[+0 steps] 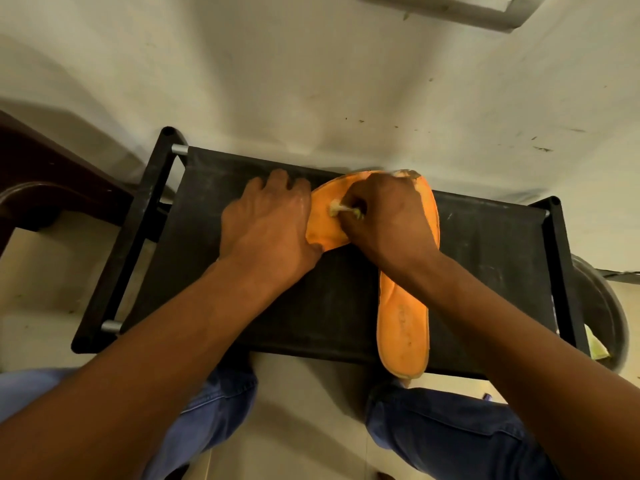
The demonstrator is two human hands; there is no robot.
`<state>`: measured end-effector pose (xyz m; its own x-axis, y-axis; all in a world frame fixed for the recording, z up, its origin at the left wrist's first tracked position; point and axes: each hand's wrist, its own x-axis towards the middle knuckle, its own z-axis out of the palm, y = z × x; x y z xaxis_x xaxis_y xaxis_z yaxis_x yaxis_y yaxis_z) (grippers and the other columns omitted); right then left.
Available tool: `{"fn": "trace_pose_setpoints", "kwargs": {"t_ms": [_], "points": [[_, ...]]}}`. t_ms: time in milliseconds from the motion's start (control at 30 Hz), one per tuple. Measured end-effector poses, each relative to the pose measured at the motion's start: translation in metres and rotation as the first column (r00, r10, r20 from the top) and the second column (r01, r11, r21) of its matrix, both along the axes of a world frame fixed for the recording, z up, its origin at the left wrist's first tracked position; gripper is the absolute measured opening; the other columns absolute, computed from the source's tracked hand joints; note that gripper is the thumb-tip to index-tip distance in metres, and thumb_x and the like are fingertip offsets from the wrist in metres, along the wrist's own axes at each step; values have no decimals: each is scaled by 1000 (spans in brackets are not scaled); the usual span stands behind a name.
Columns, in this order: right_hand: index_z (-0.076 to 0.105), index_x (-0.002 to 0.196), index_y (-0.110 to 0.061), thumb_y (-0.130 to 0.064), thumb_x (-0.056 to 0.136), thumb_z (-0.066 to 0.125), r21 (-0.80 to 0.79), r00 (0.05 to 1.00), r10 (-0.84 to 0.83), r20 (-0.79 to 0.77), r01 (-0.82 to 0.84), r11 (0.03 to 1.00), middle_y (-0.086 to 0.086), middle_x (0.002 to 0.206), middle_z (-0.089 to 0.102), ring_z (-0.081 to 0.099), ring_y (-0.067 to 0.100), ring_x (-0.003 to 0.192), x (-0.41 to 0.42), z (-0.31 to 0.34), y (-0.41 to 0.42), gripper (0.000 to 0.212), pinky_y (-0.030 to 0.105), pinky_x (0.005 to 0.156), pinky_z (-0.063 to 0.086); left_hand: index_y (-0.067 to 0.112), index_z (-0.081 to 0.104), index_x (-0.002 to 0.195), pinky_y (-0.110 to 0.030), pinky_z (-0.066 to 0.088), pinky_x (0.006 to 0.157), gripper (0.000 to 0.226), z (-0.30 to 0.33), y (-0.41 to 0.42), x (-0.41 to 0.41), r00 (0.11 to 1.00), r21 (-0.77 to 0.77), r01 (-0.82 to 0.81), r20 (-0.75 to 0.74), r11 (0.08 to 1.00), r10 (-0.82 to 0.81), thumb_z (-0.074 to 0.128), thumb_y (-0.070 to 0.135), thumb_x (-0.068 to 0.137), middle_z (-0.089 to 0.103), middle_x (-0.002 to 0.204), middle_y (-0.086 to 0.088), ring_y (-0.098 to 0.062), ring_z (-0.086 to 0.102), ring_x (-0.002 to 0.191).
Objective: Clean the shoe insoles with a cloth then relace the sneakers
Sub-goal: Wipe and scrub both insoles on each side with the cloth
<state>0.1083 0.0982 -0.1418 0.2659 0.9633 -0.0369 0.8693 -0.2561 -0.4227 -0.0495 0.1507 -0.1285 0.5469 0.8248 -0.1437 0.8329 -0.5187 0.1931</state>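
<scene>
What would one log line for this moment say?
stage: insole cleaning | left hand: pinning orange insole on black stand | right hand: rubbing with small whitish wad

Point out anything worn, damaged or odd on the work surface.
The orange insole is frayed and grimy at its far tip and stained near the heel. The right hand scrubs it with a small whitish wad, hardly a full cloth.
</scene>
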Motion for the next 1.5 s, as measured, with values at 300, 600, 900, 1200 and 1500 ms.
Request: {"fn": "trace_pose_setpoints", "kwargs": {"t_ms": [300, 600, 900, 1200, 1500], "points": [[72, 85, -16, -19, 87, 66, -38, 998, -21, 57, 23, 999, -1, 81, 64, 56, 13, 75, 10, 0, -5, 7, 21, 60, 39, 23, 54, 132, -40, 47, 76, 72, 0, -1, 1, 1000, -13, 0, 12, 1000, 0, 79, 56, 74, 50, 131, -6, -29, 54, 116], [71, 95, -20, -16, 87, 73, -74, 987, 134, -89, -141, 987, -10, 90, 62, 57, 6, 81, -7, 1, -10, 10, 10, 63, 37, 23, 54, 131, -38, 45, 73, 70, 2, -3, 4, 1000, -10, -15, 5, 1000, 15, 76, 59, 76, 51, 131, -5, -28, 55, 114], [71, 89, -18, -20, 86, 71, -139, 1000, 27, -7, -28, 990, 1, 87, 67, 63, 17, 81, 8, 5, -6, 4, 28, 70, 52, 23, 55, 131, -37, 42, 72, 69, 0, -1, 3, 1000, -20, -20, 4, 1000, 20, 77, 58, 76, 51, 130, -5, -28, 55, 114], [68, 80, -15, -16, 80, 70, -70, 993, -54, 109, 62, 996, 2, 80, 64, 60, 19, 74, 21, 6, -4, 2, 25, 57, 41, 23, 56, 130, -38, 46, 73, 68, 0, -2, 3, 1000, -11, -27, 13, 1000, 27, 80, 52, 74, 52, 128, -5, -28, 56, 111], [69, 82, -18, -23, 87, 69, -35, 998, 53, -21, -54, 998, -2, 80, 62, 57, 14, 76, 12, 2, -4, 7, 20, 61, 39, 24, 54, 132, -37, 42, 71, 71, -1, -2, 4, 1000, 2, -27, 0, 1000, 27, 79, 56, 75, 51, 131, -5, -28, 56, 113]]}}
